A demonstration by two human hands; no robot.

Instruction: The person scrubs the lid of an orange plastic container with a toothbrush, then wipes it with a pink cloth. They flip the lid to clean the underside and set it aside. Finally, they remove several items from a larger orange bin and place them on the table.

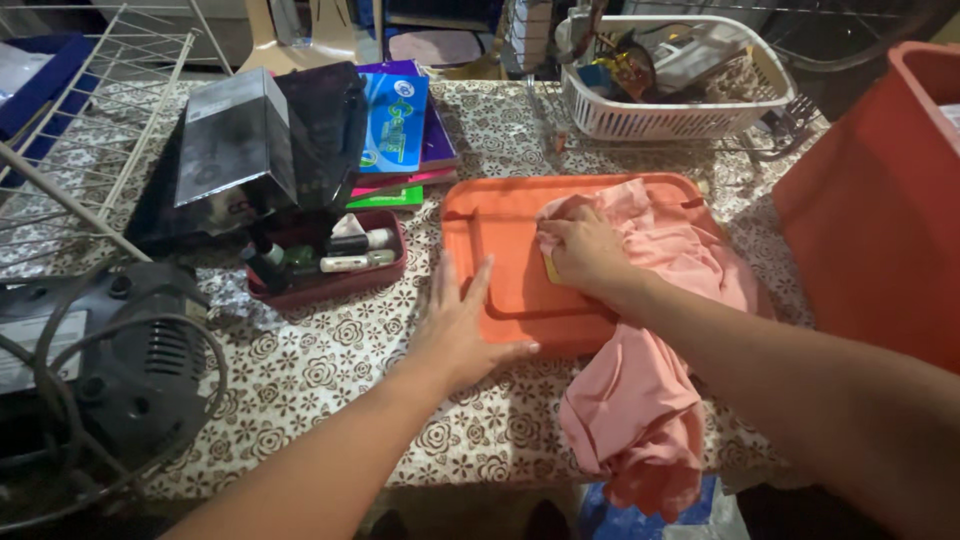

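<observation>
Flower-patterned cloth covers the table (330,380), and an orange lid (500,250) lies flat near its front edge. On the lid the right hand (585,250) presses a pink cloth (650,400) down, fingers bunched into it; the cloth trails off the table's front edge. Spread flat, the left hand (460,325) rests against the lid's left rim. Just left sits a red tray (335,283) of small bottles. A white basket (670,110) stands at the back edge, an orange bin (880,220) at the right edge.

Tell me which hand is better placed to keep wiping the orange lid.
Right. The right hand already presses the pink cloth onto the orange lid. The left hand lies flat at the lid's near left edge, apparently steadying it.
</observation>
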